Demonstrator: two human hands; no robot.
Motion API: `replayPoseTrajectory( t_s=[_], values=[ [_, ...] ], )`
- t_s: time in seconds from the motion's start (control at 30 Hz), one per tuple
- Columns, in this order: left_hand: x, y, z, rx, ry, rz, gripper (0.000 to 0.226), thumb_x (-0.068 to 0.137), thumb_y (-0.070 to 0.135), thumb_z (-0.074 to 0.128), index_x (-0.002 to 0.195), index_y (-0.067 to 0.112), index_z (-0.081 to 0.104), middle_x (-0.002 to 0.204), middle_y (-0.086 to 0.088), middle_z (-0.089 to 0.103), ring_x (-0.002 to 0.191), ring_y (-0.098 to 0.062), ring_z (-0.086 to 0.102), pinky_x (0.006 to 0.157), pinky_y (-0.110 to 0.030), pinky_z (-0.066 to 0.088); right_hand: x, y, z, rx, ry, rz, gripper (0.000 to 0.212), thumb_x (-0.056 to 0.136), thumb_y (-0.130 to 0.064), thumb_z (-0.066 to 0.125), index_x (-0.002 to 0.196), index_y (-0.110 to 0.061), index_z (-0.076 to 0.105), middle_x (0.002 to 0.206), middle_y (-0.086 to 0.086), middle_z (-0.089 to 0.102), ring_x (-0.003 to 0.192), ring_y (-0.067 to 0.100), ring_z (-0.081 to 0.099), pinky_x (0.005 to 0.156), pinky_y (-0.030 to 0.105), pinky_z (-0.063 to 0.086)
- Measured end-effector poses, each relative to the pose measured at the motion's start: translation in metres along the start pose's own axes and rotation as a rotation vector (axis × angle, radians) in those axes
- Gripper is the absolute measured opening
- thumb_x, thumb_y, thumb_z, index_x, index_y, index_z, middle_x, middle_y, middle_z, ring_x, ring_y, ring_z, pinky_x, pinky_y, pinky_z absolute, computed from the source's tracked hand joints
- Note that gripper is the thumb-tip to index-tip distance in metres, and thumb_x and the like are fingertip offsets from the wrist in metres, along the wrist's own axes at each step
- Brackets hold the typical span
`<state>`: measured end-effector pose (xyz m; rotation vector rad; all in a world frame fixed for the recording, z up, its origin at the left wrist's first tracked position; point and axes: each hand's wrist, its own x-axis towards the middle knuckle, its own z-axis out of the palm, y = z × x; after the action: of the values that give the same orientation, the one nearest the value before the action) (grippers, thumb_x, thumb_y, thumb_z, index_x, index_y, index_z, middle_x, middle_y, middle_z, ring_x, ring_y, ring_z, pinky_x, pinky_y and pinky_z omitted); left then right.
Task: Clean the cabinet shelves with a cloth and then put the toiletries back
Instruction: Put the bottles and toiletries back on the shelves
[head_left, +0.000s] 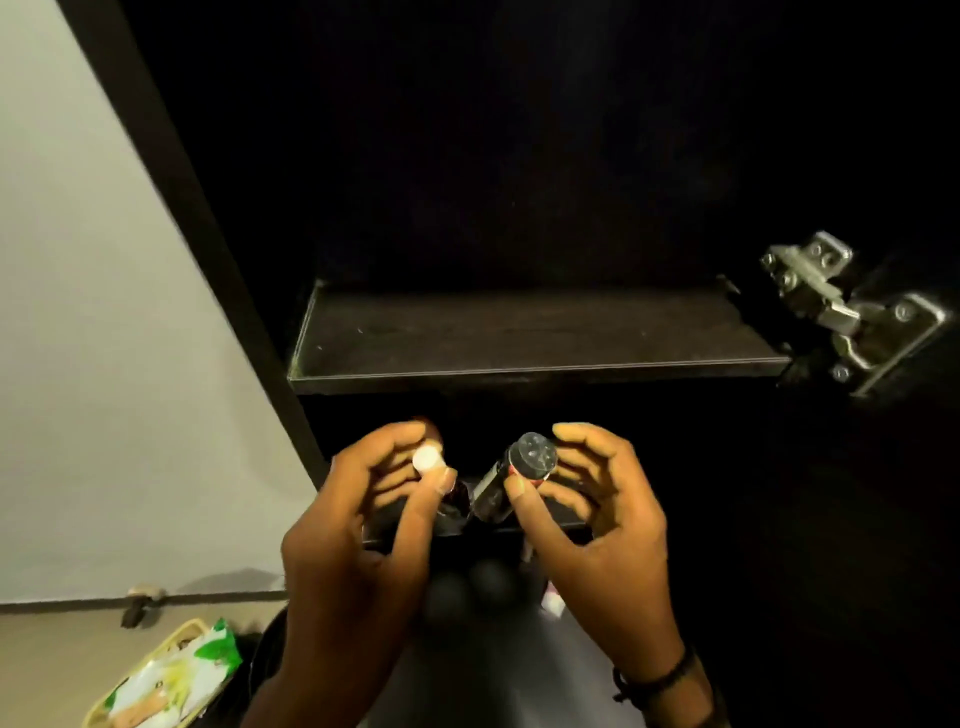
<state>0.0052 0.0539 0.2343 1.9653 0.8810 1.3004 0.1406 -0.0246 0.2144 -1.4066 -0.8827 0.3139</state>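
Dark cabinet (519, 156) fills the view, its bare black shelf (535, 338) just above both hands. Right hand (597, 525) pinches a dark bottle with a clear ribbed cap (511, 478), thumb on its neck. Left hand (358, 525) curls around a small dark bottle with a white round cap (431, 462), thumb pressing beside the cap.

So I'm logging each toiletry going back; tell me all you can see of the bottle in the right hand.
The dark bottle is slim and cylindrical, with a clear, dimpled round cap facing the camera and a thin red band just under it. It tilts, base down-left, in front of the lower shelf edge. The right hand pinches it near the cap between thumb and fingers. Any label is unreadable.
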Motion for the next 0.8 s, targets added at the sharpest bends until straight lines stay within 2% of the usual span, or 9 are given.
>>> replayPoseTrajectory(
  t_s=[0.13,0.27,0.37,0.57,0.67,0.77,0.8],
  values=[
    [0.035,0.041,-0.021,-0.106,0.106,0.178,0.034,0.081,0.009,0.07,0.112,0.018,0.059,0.104,0.011,0.066,0.097,-0.002,0.066,0.083,-0.013,0.051,0.027,-0.056,0.013,0.125,0.024,-0.163,0.038,0.074,-0.012,0.075,0.108,-0.02,0.06,0.103,-0.007,0.07,0.099,0.012,0.068,0.077,0.023,0.057],
    [0.074,0.06,-0.022,-0.169,0.123,0.228,0.027,0.085,0.008,0.064,0.111,0.015,0.061,0.103,0.01,0.067,0.097,-0.004,0.066,0.08,-0.011,0.05,0.069,-0.085,0.021,0.143,0.005,-0.268,0.034,0.078,-0.013,0.073,0.108,-0.017,0.059,0.102,-0.01,0.068,0.096,0.006,0.068,0.064,0.01,0.051],
    [0.101,0.057,-0.012,-0.138,0.119,0.228,0.025,0.088,0.007,0.06,0.112,0.014,0.061,0.104,0.01,0.066,0.1,-0.001,0.063,0.083,-0.013,0.051,0.099,-0.091,0.028,0.059,-0.014,-0.295,0.033,0.081,-0.014,0.072,0.111,-0.018,0.058,0.103,-0.01,0.067,0.099,0.002,0.065,0.064,0.008,0.051],
    [0.126,0.041,0.008,-0.065,0.205,0.144,0.018,0.09,0.011,0.059,0.107,0.018,0.058,0.099,0.011,0.066,0.097,-0.002,0.063,0.082,-0.032,0.056,0.128,-0.084,0.042,-0.137,-0.062,-0.276,0.04,0.084,-0.02,0.07,0.121,-0.017,0.054,0.108,-0.004,0.065,0.093,-0.002,0.064,0.062,-0.002,0.043],
    [0.13,0.037,0.014,-0.025,0.236,0.131,0.016,0.09,0.011,0.058,0.104,0.019,0.057,0.095,0.012,0.065,0.088,-0.005,0.064,0.073,-0.034,0.056,0.131,-0.079,0.049,-0.166,-0.082,-0.268,0.044,0.084,-0.021,0.07,0.123,-0.018,0.052,0.109,-0.003,0.065,0.087,-0.009,0.063,0.062,0.0,0.045],
    [0.133,0.032,0.019,0.04,0.246,0.11,0.018,0.09,0.012,0.059,0.105,0.021,0.056,0.092,0.017,0.061,0.072,-0.012,0.061,0.065,-0.029,0.051,0.133,-0.073,0.055,-0.197,-0.09,-0.274,0.045,0.083,-0.022,0.071,0.123,-0.022,0.051,0.109,-0.004,0.064,0.092,-0.002,0.063,0.064,0.006,0.051],
    [0.133,0.029,0.019,0.054,0.244,0.106,0.019,0.09,0.012,0.058,0.107,0.021,0.056,0.094,0.018,0.06,0.073,-0.014,0.062,0.065,-0.03,0.051,0.133,-0.071,0.056,-0.211,-0.092,-0.274,0.046,0.083,-0.023,0.071,0.123,-0.023,0.05,0.109,-0.004,0.063,0.093,0.0,0.063,0.065,0.008,0.052]
  ],
)
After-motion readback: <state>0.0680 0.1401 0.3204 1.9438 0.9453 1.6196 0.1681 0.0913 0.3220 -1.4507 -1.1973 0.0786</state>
